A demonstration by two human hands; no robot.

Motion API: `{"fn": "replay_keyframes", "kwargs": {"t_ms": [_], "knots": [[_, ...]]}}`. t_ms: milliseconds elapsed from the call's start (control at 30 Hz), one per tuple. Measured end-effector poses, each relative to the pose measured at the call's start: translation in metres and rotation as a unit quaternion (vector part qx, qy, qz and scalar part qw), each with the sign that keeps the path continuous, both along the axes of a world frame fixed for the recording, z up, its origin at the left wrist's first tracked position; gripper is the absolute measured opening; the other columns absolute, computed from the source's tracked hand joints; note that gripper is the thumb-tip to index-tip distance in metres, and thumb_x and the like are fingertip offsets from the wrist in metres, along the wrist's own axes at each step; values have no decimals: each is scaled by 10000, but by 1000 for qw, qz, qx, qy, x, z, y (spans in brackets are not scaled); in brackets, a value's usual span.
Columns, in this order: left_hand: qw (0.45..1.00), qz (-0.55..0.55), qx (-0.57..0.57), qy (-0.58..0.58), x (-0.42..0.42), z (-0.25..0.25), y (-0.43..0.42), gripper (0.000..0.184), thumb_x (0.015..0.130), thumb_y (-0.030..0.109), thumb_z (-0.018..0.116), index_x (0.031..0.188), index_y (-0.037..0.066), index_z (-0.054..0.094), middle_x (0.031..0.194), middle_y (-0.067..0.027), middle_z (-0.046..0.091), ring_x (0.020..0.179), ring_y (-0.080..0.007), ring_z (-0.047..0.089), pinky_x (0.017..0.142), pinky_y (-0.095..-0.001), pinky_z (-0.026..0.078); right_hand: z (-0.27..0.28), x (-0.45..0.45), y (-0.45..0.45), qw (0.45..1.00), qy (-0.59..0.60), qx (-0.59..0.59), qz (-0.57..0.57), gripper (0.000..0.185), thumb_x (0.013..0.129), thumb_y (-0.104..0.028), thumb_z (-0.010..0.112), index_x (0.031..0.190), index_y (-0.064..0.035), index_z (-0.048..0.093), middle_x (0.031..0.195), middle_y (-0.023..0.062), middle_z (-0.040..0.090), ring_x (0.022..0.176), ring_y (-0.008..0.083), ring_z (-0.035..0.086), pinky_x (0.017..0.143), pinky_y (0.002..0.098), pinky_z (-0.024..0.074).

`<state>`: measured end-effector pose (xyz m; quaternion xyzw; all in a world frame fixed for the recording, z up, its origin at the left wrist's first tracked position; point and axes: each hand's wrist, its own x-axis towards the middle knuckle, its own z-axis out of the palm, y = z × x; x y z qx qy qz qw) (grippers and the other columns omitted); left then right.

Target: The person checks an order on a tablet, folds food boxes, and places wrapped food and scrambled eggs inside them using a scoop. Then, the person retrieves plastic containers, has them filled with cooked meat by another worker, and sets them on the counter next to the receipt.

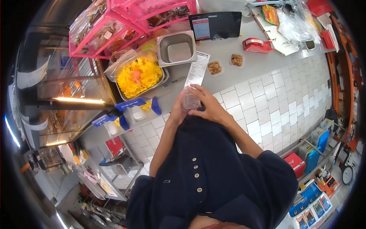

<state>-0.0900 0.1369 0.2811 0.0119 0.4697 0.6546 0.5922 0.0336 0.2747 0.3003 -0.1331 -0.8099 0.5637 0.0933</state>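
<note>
Close to my chest, at the counter's near edge, a small clear plastic tub is held between both hands. My left hand is closed along its left side. From the right, my right hand curls around it, with fingers over the far rim and thumb at the near side. Whether anything is inside is hard to make out. Just beyond my fingers lies a long printed paper slip. Two small tubs of brown food stand past it, a nearer tub and a farther tub.
Left of the slip are a tray of yellow food and a steel pan. Blue-and-white boxes sit at the counter's left edge. Pink baskets, a tablet and a red tape dispenser stand farther back.
</note>
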Motion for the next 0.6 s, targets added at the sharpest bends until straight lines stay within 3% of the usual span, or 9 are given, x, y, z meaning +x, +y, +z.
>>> {"fn": "replay_keyframes", "kwargs": {"t_ms": [67,133,167,233,267,333,467,533,600], "knots": [[999,-36,4,-17,1,-2,9,675,1063,598,319,1440,55,456,1145,-131,676,970,-229,698,774,-338,570,5,7,10,999,-28,-13,-16,905,724,-263,909,1509,-149,473,1488,130,499,1337,340,514,1084,423,454],[993,-86,61,-42,3,-13,15,590,1057,534,445,1410,61,461,1149,-123,652,1028,-242,697,811,-333,590,2,16,30,998,-55,-26,-29,882,723,-263,909,1488,-130,492,1468,135,519,1338,335,511,1091,422,450],[993,-88,64,-42,3,-9,22,590,1057,534,445,1410,61,461,1149,-123,652,1028,-242,697,811,-333,590,-11,19,48,996,-23,10,-91,859,722,-258,909,1467,-109,507,1447,142,536,1341,332,507,1103,428,437],[992,-70,43,99,7,0,40,508,997,408,653,1329,68,477,1181,-107,621,1105,-228,676,850,-340,592,-45,31,96,973,-13,147,-179,842,707,-241,912,1435,-74,523,1405,149,562,1332,335,508,1124,439,411],[992,-70,45,97,9,-8,52,508,997,408,653,1329,68,477,1181,-107,621,1105,-228,676,850,-340,592,-61,37,127,948,-35,245,-201,847,693,-229,916,1424,-61,524,1385,150,572,1320,340,512,1133,444,399],[950,6,79,302,10,-34,82,602,861,339,835,1258,66,475,1225,-99,594,1174,-203,645,891,-366,587,-71,37,177,933,-103,270,-216,854,662,-203,915,1410,-65,525,1376,151,576,1307,355,510,1137,459,388],[909,7,52,413,3,-75,137,714,737,269,922,1255,65,474,1276,-118,568,1223,-288,622,993,-396,522,-96,34,229,924,-99,330,-164,866,635,-174,916,1400,-68,525,1382,151,573,1294,365,508,1123,461,403],[773,11,20,635,3,-86,158,755,672,350,943,1243,78,530,1287,-110,596,1286,-321,562,1078,-462,418,-106,35,239,936,-93,322,-111,865,634,-142,914,1404,-79,525,1390,148,567,1301,361,506,1133,455,397],[761,34,8,647,8,-96,172,783,656,433,934,1235,84,539,1277,-93,612,1319,-326,524,1093,-476,362,-101,35,237,942,-110,304,-92,869,636,-120,910,1412,-82,521,1404,152,558,1313,363,501,1139,450,395]]}}
